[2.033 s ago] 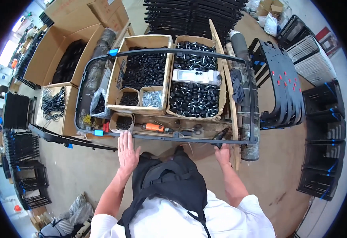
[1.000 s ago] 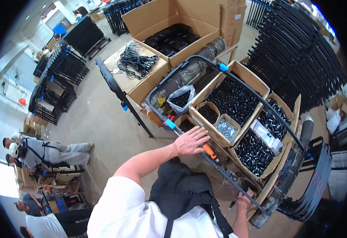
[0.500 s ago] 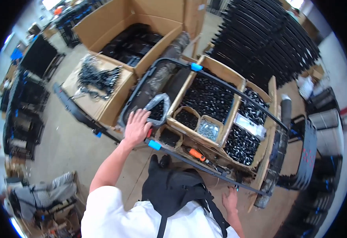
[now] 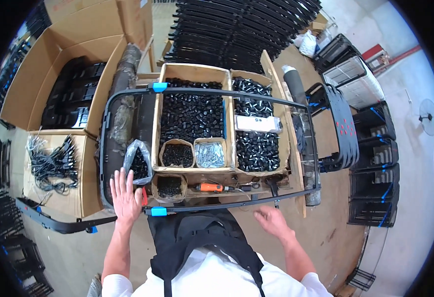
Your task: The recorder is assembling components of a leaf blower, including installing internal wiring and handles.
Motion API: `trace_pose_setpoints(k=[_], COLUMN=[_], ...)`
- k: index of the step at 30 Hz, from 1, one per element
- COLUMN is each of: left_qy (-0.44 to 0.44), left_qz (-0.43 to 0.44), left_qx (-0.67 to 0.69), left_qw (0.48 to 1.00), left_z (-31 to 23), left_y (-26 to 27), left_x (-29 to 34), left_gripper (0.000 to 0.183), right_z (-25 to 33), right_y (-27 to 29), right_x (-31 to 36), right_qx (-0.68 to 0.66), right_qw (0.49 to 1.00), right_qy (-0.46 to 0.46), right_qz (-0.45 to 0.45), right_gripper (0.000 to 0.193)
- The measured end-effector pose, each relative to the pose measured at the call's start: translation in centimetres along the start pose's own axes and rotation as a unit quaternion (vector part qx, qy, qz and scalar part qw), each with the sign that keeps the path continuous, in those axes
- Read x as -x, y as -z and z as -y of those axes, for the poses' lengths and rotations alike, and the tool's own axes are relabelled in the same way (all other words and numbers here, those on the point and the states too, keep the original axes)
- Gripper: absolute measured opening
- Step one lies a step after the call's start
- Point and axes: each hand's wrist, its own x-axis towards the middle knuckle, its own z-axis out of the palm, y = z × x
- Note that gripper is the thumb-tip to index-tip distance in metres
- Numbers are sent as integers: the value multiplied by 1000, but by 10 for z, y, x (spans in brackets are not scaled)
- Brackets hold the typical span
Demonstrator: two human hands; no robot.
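Note:
A large black rectangular frame with rounded corners lies across the parts bench, blue tape wrapped on its far and near bars. My left hand rests flat with fingers spread at the frame's near left corner, beside a red piece and a clear plastic bag of small black parts. Just on the near side of the frame's near bar, my right hand is closed with curled fingers; whatever it may hold is hidden. An orange-handled screwdriver-like tool lies on the bench ledge between the hands.
Inside the frame stand a wooden bin of black parts, another bin and a small box of screws. To the left are a cardboard box, bundled cables and a curved black bar. Stacked black frames stand behind.
My view has turned, so the bench now sits squarer and farther left. The left hand stays at the frame's near left corner; the right hand has come up closer to the near bar.

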Motion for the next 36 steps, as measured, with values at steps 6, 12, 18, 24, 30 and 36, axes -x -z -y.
trace_pose_setpoints(k=[6,12,18,24,30,36], left_qy=[43,276,137,-108,-121,-201], left_qz=[-51,-139,-105,150,233,261], left_qx=[-58,-85,223,326,165,124], left_qw=[996,947,959,927,951,936], left_z=[38,49,-142,-382,-453,-467], left_y=[5,29,22,-72,-208,-222], left_x=[-2,-17,-68,-161,-206,-222], left_gripper=[65,39,15,26,46,38], right_z=[-44,-139,-163,-207,-168,-262], right_y=[38,35,25,51,105,137], right_x=[-114,-243,-301,-295,-188,-25], right_qx=[-7,68,105,51,-159,-215], right_qw=[985,978,983,987,961,909], right_qy=[41,-25,-23,5,138,-88], right_qz=[-165,-196,-149,-149,-178,-346], right_gripper=[25,37,36,31,39,33])
